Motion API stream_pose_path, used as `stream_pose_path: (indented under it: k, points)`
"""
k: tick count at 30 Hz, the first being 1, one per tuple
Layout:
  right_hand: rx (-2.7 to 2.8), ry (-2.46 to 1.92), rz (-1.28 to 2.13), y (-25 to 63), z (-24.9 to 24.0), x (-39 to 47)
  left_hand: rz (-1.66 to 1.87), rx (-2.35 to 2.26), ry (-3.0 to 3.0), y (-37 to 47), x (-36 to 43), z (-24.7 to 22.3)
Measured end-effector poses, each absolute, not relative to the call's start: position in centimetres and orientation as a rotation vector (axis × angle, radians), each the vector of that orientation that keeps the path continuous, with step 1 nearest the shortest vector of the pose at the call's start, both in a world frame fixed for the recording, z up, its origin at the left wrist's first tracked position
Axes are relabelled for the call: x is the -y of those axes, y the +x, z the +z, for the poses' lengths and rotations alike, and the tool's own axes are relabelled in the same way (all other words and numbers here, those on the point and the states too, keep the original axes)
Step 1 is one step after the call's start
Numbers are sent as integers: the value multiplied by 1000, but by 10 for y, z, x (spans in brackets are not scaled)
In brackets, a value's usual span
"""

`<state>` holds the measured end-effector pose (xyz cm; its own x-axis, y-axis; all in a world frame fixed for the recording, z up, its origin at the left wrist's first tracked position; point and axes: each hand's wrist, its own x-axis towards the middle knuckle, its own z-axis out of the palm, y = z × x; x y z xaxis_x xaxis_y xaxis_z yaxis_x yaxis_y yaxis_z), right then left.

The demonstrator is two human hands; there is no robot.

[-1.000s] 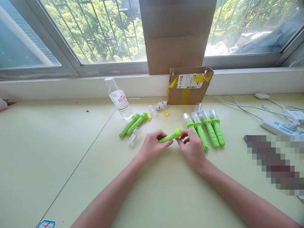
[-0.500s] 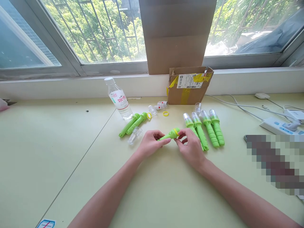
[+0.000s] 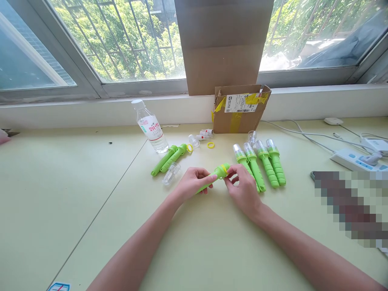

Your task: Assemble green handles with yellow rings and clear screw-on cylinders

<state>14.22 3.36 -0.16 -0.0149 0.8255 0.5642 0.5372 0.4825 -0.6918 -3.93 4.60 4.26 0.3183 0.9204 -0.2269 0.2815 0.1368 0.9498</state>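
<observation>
My left hand [image 3: 195, 182] is wrapped round a green ribbed handle [image 3: 218, 173], its threaded end pointing up and right. A yellow ring [image 3: 224, 169] sits around that threaded end, and my right hand [image 3: 242, 182] pinches it there. Two green handles [image 3: 174, 158] lie to the left, with a clear cap [image 3: 171, 173] in front of them. Several green handles with clear tops [image 3: 268, 163] lie to the right, two of them partly behind my right hand. Two loose yellow rings [image 3: 210, 145] rest behind my hands, near clear pieces [image 3: 194, 140].
A water bottle [image 3: 151, 129] stands at the back left. An open cardboard box [image 3: 239, 111] is by the window sill. Another clear cap [image 3: 252, 137] stands behind the right handles. White cables and a power strip [image 3: 357, 160] lie at the right, near a pixelated dark object.
The handle in my left hand has shifted slightly and shows more of its threaded end. My left fingers have curled further under it. The camera view has moved a little.
</observation>
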Motion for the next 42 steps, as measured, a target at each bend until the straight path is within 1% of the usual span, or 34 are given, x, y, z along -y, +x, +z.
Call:
stream_pose_path:
  k: [3,6,10,19,27,33,42]
  points:
    - [1689,-1229,291,142,-3,-34,698,-1246,1534,-37,-44,40]
    - [1672,-1261,217,142,-2,-33,830,-1298,1713,-34,-43,35]
    - [1669,-1259,235,141,-1,-33,915,-1328,1785,-33,-44,31]
    - [1689,-1240,261,142,0,-32,795,-1229,1541,-35,-42,42]
    - [1677,-1237,277,141,1,-31,678,-1171,1489,-38,-45,43]
    - [1673,-1251,257,141,2,-32,663,-1177,1487,-35,-42,46]
    - [1677,-1197,199,141,-1,-32,646,-1211,1325,-31,-39,47]
